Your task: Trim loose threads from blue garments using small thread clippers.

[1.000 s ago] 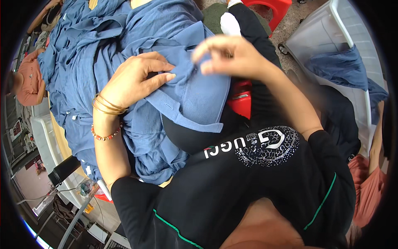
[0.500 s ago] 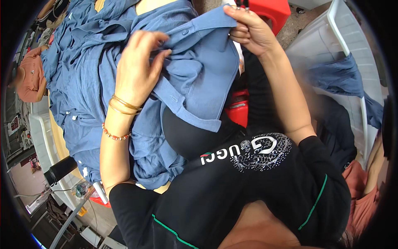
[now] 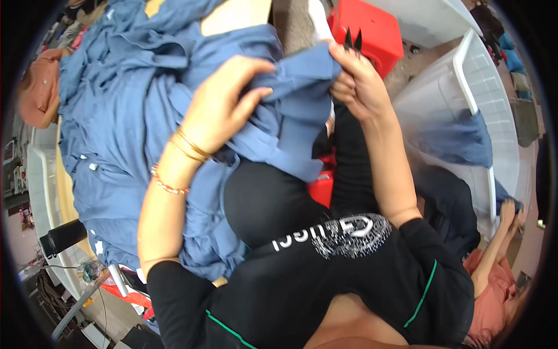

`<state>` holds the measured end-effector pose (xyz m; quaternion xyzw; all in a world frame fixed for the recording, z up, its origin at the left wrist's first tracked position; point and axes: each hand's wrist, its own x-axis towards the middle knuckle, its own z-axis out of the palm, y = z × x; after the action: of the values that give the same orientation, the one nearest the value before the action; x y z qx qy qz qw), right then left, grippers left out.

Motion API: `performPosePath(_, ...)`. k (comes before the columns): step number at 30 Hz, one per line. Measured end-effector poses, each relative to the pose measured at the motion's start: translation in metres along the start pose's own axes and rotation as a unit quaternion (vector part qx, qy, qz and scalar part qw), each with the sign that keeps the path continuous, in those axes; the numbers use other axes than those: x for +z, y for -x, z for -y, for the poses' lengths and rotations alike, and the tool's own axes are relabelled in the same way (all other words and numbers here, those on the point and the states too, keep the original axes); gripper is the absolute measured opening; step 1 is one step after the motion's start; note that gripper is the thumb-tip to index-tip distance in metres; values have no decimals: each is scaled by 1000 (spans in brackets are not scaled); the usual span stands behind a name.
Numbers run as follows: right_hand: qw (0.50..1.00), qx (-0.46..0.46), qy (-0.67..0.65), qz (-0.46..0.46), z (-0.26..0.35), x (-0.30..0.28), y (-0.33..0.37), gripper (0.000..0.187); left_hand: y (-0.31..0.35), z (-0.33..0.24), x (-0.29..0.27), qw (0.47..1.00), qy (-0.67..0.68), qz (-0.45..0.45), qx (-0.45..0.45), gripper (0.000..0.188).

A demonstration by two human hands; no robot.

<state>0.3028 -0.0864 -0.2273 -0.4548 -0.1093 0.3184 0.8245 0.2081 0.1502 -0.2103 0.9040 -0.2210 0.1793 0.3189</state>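
Note:
A blue garment point(image 3: 296, 125) hangs in front of me, partly blurred by motion. My right hand point(image 3: 361, 87) pinches its upper right corner between thumb and fingers. Two dark pointed blades point(image 3: 353, 41), apparently of thread snips, stick out beyond that hand; their handle is hidden. My left hand point(image 3: 224, 104) lies against the cloth left of the pinched corner, its thumb and forefinger apart. The other left fingers are mostly hidden. Beneath and to the left, a large heap of blue cloth point(image 3: 128, 134) covers much of the table and hangs toward my lap.
A pale table top point(image 3: 235, 17) shows beyond the heap. At the far right of it stands a red stool point(image 3: 372, 32). A translucent bin point(image 3: 488, 87) with blue cloth over its rim point(image 3: 459, 139) is at my right. Co-workers in orange point(image 3: 40, 93) sit nearby. A black cylinder point(image 3: 63, 238) lies left.
My left hand has moved right, closer to my right hand, and the cloth between them has bunched up. My right hand keeps its pinch. The whole view has shifted slightly.

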Motion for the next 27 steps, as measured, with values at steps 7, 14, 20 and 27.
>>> performPosePath(7,998,-5,52,25,2,-17,9,26,3,5,6,925,313,-27,-213,13)
performPosePath(14,997,32,76,-2,-9,-14,2,22,7,14,-5,910,342,50,-232,31)
performPosePath(20,998,33,38,-25,-13,-17,-4,18,14,17,0,940,294,44,-167,29)
performPosePath(27,998,56,25,-9,-25,-29,-6,20,20,29,3,881,394,20,-262,24)
